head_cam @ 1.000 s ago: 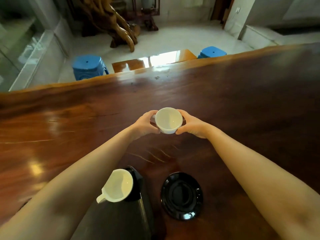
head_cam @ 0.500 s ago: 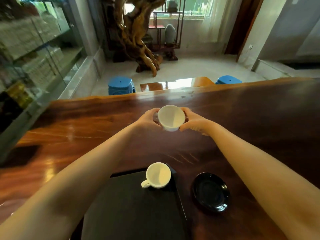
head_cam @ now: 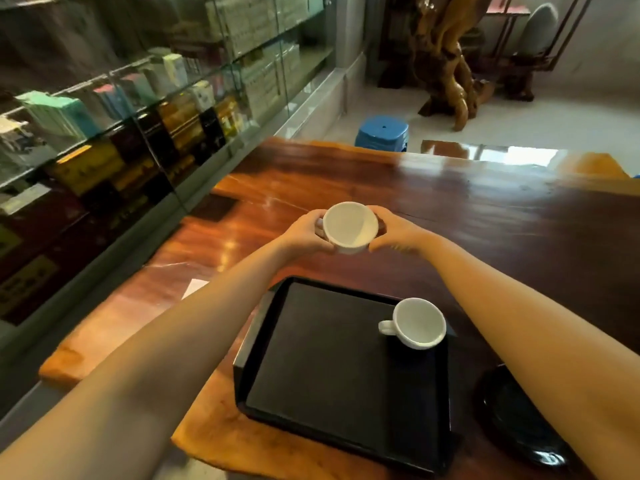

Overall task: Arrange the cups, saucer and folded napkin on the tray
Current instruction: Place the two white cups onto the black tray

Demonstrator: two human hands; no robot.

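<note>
Since half a second ago the view has swung to the left, so the black tray now shows nearly whole and the held cup sits beyond its far edge rather than far out over the table. The left hand and right hand together clasp a white cup from opposite sides, above the glossy wooden table; its mouth tips toward the camera and it looks empty, its handle hidden on the left-hand side. On the tray, at the far right corner, a second white cup stands upright and empty, its handle pointing left. The rest of the tray is bare. A black saucer lies on the table just right of the tray, partly under the right forearm. A white napkin corner peeks out beside the left forearm.
</note>
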